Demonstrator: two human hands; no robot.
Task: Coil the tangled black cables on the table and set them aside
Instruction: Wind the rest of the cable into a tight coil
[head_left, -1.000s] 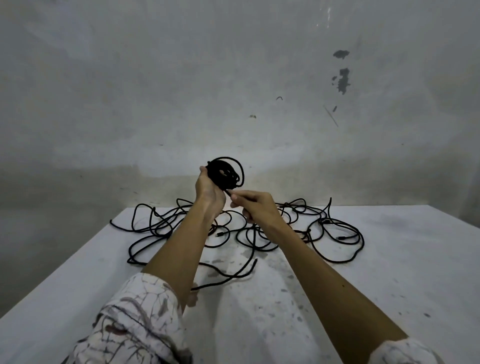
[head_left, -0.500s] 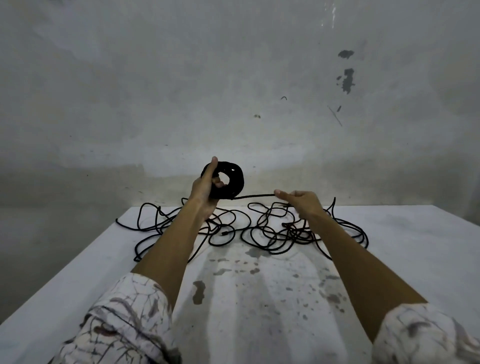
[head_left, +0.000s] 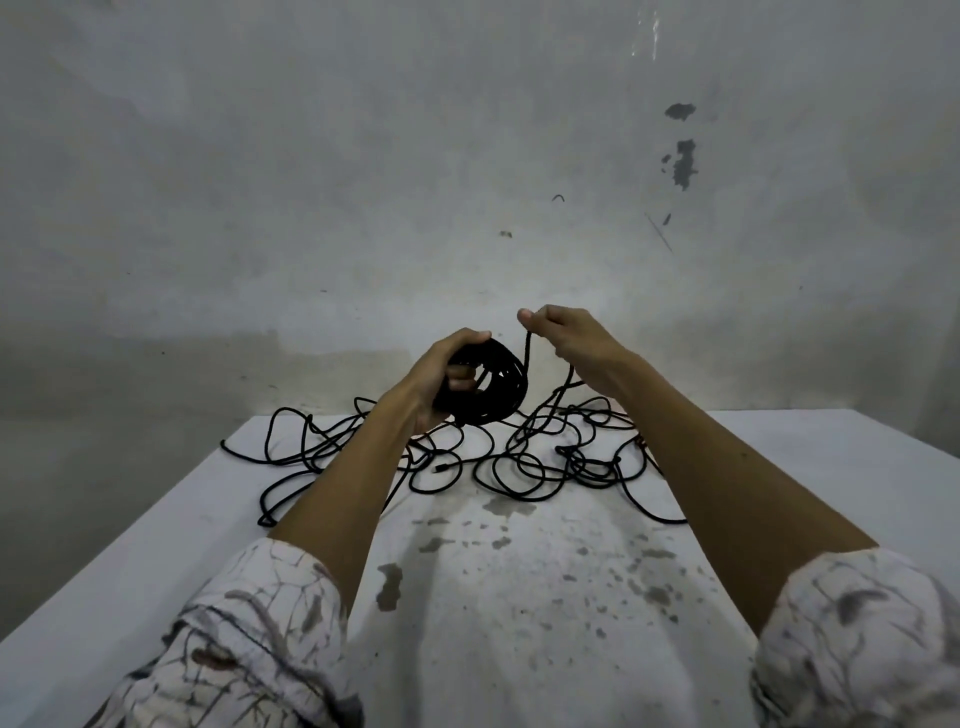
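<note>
Your left hand (head_left: 436, 382) holds the coil (head_left: 491, 387) of black cable up above the far part of the worktop (head_left: 519, 597), its fingers (head_left: 460, 376) curled through the middle of the loops and thumb over the top. Your right hand (head_left: 569, 335), just beside it and a little higher, pinches the loose strand (head_left: 527, 353) between thumb and curled fingers. That strand drops to the tangled cables (head_left: 519, 457) spread across the worktop's back edge near the stained wall (head_left: 467, 156).
</note>
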